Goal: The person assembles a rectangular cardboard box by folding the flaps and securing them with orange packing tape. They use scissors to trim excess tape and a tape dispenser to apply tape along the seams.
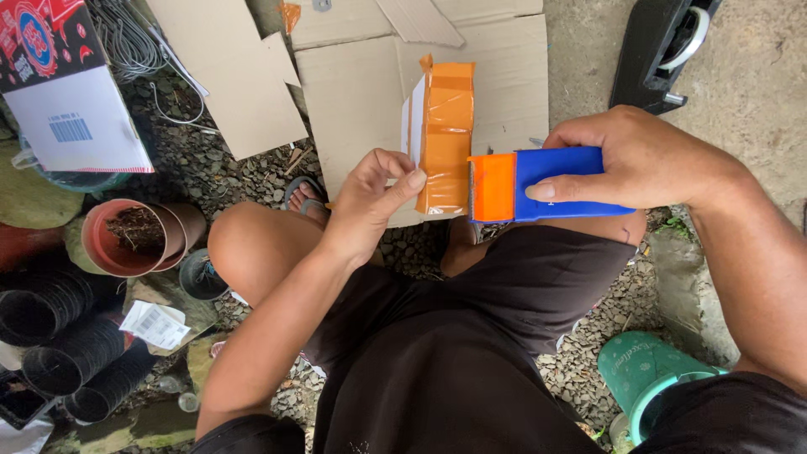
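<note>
**Taping a small packet**

The left hand pinches a small packet wrapped in orange tape, thumb and fingers closed on its lower edge. The right hand is wrapped tight around a blue tape tool, whose orange end touches the packet just right of the left thumb. Flat cardboard lies on the ground beyond both hands.

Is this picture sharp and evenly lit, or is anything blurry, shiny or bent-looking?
Head view: soft, even daylight, no hard shadows; left hand, orange-taped piece and blue tape dispenser in the right hand look sharp; the tape shows slight sheen; wide-angle lens stretches the forearms at the edges.
</note>
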### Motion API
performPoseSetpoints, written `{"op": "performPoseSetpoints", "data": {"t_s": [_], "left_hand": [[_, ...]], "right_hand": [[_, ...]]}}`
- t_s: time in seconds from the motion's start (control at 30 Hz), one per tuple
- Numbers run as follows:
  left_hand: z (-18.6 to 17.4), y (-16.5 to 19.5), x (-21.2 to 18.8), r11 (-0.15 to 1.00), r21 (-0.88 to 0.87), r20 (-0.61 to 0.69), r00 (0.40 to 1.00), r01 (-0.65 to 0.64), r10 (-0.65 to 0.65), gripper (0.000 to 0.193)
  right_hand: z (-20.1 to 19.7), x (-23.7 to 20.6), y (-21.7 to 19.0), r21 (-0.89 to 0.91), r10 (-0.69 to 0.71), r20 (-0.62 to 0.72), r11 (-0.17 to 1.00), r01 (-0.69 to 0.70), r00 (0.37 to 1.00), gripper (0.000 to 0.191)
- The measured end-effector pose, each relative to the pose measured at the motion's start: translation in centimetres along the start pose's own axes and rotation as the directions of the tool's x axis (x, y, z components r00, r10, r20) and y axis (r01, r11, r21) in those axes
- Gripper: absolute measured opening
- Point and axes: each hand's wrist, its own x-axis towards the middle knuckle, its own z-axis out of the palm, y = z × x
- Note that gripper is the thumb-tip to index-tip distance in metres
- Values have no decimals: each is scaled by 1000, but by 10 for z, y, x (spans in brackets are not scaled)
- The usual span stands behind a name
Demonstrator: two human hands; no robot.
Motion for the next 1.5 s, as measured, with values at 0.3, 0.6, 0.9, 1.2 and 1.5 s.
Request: {"op": "performPoseSetpoints", "data": {"t_s": [0.3, 0.6, 0.9, 1.2, 1.5], "left_hand": [[-14, -28, 24, 917, 370, 54, 989, -151, 140, 68], [-21, -5, 31, 747, 477, 167, 882, -463, 440, 59], [38, 75, 52, 28, 646, 677, 589, -763, 441, 27], [35, 84, 55, 6, 584, 782, 565, -812, 263, 28], [32, 77, 50, 53, 599, 764, 590, -799, 262, 21]], "right_hand": [[6, 2, 11, 52, -56, -24, 997, 58, 998, 49], [9, 3, 11, 106, -112, -30, 988, 115, 993, 48], [8, 4, 8, 62, -175, -59, 982, 179, 983, 59], [18, -9, 13, 62, -237, -122, 967, 246, 964, 49], [24, -20, 25, -59, -392, -228, 919, 389, 892, 46]]}}
